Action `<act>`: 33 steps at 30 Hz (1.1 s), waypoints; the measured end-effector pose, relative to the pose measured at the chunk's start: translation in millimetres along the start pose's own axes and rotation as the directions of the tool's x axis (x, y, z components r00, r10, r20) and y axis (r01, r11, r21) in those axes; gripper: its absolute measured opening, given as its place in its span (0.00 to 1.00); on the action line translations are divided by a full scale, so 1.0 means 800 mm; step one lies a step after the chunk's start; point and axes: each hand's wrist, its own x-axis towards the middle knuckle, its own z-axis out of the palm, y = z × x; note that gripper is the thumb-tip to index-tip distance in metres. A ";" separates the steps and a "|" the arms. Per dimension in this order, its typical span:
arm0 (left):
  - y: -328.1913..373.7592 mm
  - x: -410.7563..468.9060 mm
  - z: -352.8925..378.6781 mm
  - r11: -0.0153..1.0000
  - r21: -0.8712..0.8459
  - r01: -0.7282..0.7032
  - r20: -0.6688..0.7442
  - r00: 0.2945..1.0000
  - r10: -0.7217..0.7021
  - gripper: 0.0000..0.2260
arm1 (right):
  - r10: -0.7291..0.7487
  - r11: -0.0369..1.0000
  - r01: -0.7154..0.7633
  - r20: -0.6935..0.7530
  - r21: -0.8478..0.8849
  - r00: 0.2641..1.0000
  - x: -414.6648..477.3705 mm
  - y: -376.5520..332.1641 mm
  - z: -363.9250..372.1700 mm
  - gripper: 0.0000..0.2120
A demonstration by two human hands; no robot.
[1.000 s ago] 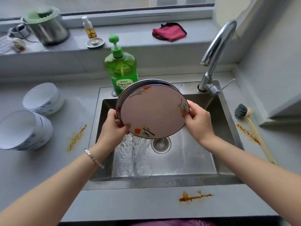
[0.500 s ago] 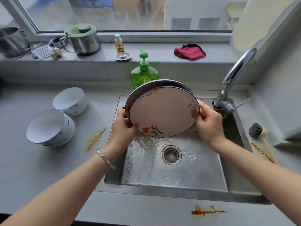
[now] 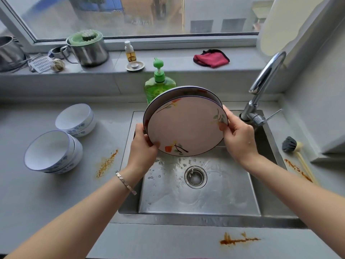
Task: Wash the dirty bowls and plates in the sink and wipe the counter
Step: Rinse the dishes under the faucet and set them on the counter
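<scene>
Left hand (image 3: 142, 148) and right hand (image 3: 238, 136) gripped opposite rims of two stacked plates (image 3: 186, 126), tilted above sink (image 3: 205, 202). Orange stains (image 3: 237, 240) at counter (image 3: 46, 199) front edge.

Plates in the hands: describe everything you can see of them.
Two round plates, glossy like ceramic, pale with thin dark rims and painted orange-green sprigs, stacked together. They are held tilted nearly upright above the sink. The left hand grips their lower left edge, the right hand the right edge.
</scene>
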 end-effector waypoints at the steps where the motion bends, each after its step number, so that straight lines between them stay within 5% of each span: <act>1: -0.001 0.000 0.001 1.000 -0.001 -0.001 -0.002 1.000 0.001 0.19 | -0.002 1.000 0.002 0.002 -0.001 1.000 -0.001 0.000 0.000 0.20; 8: -0.003 -0.002 0.002 1.000 -0.015 -0.007 0.042 0.999 0.007 0.19 | 0.001 1.000 -0.001 -0.006 -0.024 1.000 -0.005 0.008 -0.006 0.20; 14: -0.011 -0.009 0.002 0.996 0.015 0.090 0.224 0.970 -0.091 0.24 | 0.238 0.970 -0.242 0.190 -0.001 0.953 -0.012 0.030 -0.007 0.14; 17: -0.019 -0.019 0.004 0.949 -0.013 0.314 0.369 0.884 -0.287 0.27 | 0.376 0.926 -0.362 0.358 -0.108 0.855 -0.017 0.050 -0.002 0.05; 20: -0.034 -0.034 0.001 0.821 -0.005 0.571 0.481 0.721 -0.498 0.25 | 0.459 0.884 -0.438 0.470 -0.162 0.754 -0.037 0.065 0.008 0.07; 24: -0.058 -0.058 -0.008 0.712 0.065 0.700 0.517 0.586 -0.624 0.23 | 0.470 0.883 -0.386 0.523 -0.267 0.712 -0.072 0.069 0.030 0.10; 33: -0.115 -0.107 -0.107 0.690 -0.018 0.723 0.339 0.654 -0.676 0.25 | 0.356 0.934 -0.307 0.551 -0.182 0.755 -0.102 0.000 0.137 0.14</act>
